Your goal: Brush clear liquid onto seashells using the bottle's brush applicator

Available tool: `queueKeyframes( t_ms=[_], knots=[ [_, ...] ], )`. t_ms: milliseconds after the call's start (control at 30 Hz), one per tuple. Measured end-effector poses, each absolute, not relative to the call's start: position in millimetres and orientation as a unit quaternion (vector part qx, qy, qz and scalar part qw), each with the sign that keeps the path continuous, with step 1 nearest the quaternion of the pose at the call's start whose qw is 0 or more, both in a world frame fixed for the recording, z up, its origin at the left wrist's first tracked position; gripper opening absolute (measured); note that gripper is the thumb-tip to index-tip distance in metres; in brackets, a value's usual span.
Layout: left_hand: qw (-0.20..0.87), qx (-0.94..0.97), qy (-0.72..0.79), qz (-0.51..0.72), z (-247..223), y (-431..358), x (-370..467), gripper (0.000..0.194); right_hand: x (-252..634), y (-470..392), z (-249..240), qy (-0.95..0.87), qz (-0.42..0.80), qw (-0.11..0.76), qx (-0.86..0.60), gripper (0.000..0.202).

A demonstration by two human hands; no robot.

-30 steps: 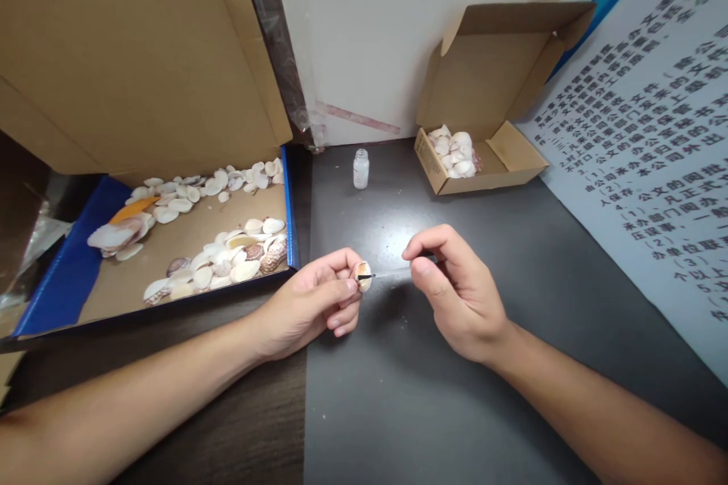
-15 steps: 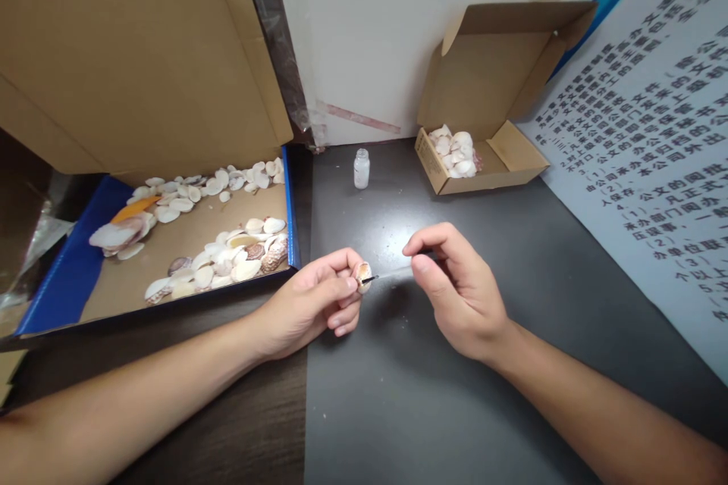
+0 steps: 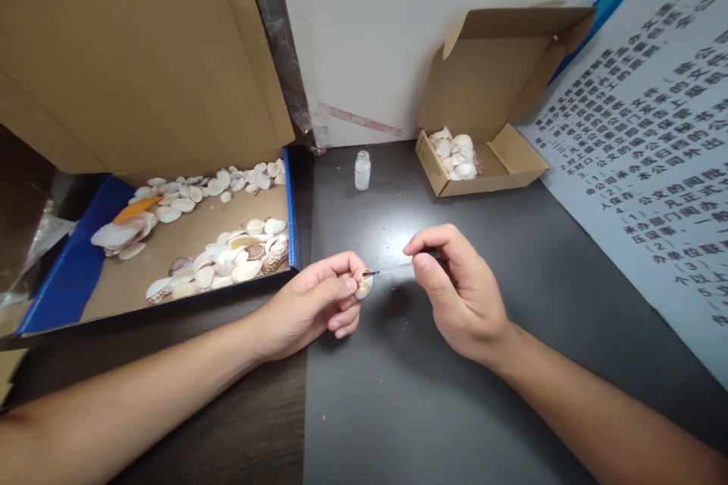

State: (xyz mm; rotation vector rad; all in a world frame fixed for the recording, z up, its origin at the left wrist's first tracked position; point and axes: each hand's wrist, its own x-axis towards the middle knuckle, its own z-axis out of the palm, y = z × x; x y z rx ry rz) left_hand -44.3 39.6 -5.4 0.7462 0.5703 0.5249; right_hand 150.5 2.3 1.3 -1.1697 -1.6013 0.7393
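Note:
Between its thumb and fingers, my left hand [image 3: 324,295] pinches a small seashell [image 3: 365,286], pale with orange-brown patches. My right hand [image 3: 458,292] closes thumb and forefinger on a thin brush [image 3: 392,268] with a clear handle and a dark tip. The brush points left and its tip touches the shell. Part of the handle is hidden behind the right fingers. Beyond the hands, an uncapped small glass bottle [image 3: 362,171] with whitish contents stands upright on the dark grey mat [image 3: 364,409].
At left, an open blue-edged cardboard box [image 3: 187,239] holds many shells [image 3: 213,261] in two groups. A smaller open carton [image 3: 483,186] with white shells [image 3: 455,153] stands at back right. A white wall [image 3: 364,38] rises behind, and a printed sheet [image 3: 642,189] lies along the right.
The brush tip has shifted slightly upward on the shell, and the shell has turned a little in my left fingers. My right hand has barely moved.

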Motion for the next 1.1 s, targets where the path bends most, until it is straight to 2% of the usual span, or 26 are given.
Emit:
queueKeyframes(
  t_ms=[300,367,467,633,767,933,1100],
  knots=[
    [0.857,0.360,0.278,0.243,-5.2,39.2,-44.4,0.018,150.0,3.3,1.4,-0.656,0.311,0.490,-0.483,0.006],
    [0.856,0.361,0.279,0.244,-5.3,39.1,-44.5,0.018,149.9,3.0,1.1,-0.660,0.300,0.483,-0.491,0.001],
    [0.856,0.363,0.276,0.245,-5.3,39.0,-44.9,0.017,149.6,2.5,1.1,-0.661,0.287,0.474,-0.506,0.006],
    [0.862,0.353,0.270,0.244,-5.2,39.6,-44.9,0.016,149.6,2.6,1.0,-0.656,0.319,0.490,-0.477,0.005],
    [0.864,0.356,0.260,0.243,-4.8,39.4,-44.1,0.016,149.0,3.6,1.1,-0.663,0.288,0.470,-0.506,0.007],
    [0.859,0.370,0.258,0.241,-5.9,38.0,-44.5,0.014,149.7,2.6,2.2,-0.649,0.319,0.497,-0.480,0.007],
    [0.861,0.367,0.251,0.246,-8.8,39.5,-44.7,0.012,146.6,2.9,3.4,-0.665,0.309,0.467,-0.495,0.007]
  ],
)
